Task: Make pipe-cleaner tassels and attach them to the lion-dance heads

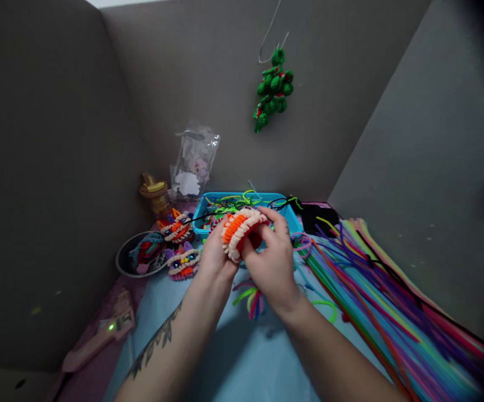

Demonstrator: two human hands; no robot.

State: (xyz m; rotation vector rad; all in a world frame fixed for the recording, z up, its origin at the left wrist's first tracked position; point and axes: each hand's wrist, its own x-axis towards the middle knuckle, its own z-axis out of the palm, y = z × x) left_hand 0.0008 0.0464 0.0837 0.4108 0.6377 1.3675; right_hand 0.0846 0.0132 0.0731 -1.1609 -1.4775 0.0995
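Note:
Both my hands hold a small pipe-cleaner figure (239,230), orange in the middle with a cream fuzzy rim, above the light blue table (233,357). My left hand (213,254) grips its left side with fingers closed round it. My right hand (272,254) pinches its right and top edge. Under my hands lie a few bent pipe cleaners (253,298) in pink, green and yellow.
A blue tray (208,204) of pipe-cleaner scraps stands behind my hands. Two finished figures (182,262) and a metal bowl (123,262) sit at the left, with a jar (157,195) and plastic bag (193,162). Long pipe cleaners (375,296) fan out right. A pink glue gun (99,335) lies front left. A green figure (273,89) hangs on the wall.

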